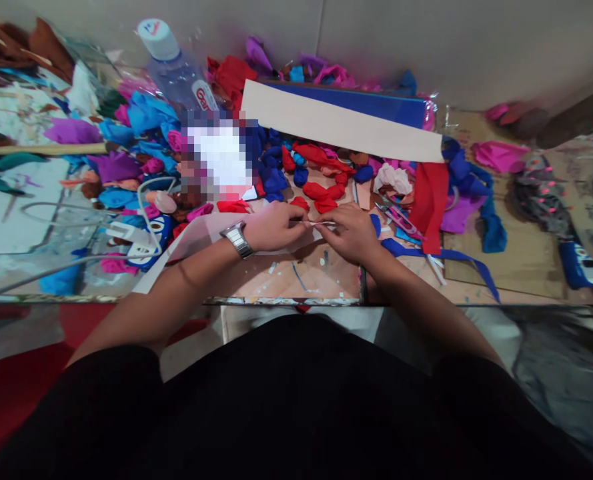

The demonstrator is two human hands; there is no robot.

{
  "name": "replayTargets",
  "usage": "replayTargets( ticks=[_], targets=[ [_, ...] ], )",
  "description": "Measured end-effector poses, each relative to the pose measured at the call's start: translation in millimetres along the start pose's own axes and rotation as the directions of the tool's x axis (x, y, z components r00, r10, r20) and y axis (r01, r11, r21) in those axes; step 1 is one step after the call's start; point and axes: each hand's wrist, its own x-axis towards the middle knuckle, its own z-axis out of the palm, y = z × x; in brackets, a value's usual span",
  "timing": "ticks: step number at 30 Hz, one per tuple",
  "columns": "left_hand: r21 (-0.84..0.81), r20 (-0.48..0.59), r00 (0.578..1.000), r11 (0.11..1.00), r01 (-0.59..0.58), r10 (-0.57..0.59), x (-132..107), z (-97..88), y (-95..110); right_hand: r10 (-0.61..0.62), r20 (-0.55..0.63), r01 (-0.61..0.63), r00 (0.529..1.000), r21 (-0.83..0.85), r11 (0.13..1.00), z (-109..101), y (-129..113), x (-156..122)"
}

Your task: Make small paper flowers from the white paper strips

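Note:
My left hand (276,227), with a silver watch (237,241) at the wrist, is closed in a pinch near the table's front. Facing it, my right hand (349,230) pinches too, its fingertips almost meeting the left ones. Between them runs a narrow twisted part of a pale pink strip (191,243), which looks like thin paper or cloth. Its wide, flat part trails left under my left wrist and over the table edge. Just beyond my fingers lie red twisted pieces (321,193).
A clear bottle (176,73) with a white cap stands back left among crumpled coloured pieces. A long cream strip (336,120) lies over a blue flat item (366,100). Right are a red strip (429,207), a blue ribbon (446,255) and cardboard (506,260). A grey cable (76,263) crosses the left side.

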Motion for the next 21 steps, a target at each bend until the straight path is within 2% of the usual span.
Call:
replayTargets(
  ticks=[3, 10, 17, 21],
  targets=[
    [0.060, -0.001, 0.999, 0.998, -0.034, 0.034, 0, -1.0, -1, 0.047, -0.028, -0.046, 0.999, 0.033, 0.998, -1, 1, 0],
    [0.203, -0.011, 1.000, 0.979, -0.006, 0.008, 1, -1.6, 0, 0.060, 0.010, -0.060, 0.998, 0.014, 0.998, -6, 5, 1],
    [0.225, -0.004, 1.000, 0.974, 0.022, -0.021, 3, -4.0, -3, 0.195, 0.178, -0.211, 0.965, 0.080, 0.974, -20, 7, 3],
    [0.269, -0.012, 1.000, 0.963, 0.029, -0.027, 2, -1.2, -5, 0.156, 0.213, -0.161, 0.965, 0.009, 0.987, -28, 11, 5]
  ],
)
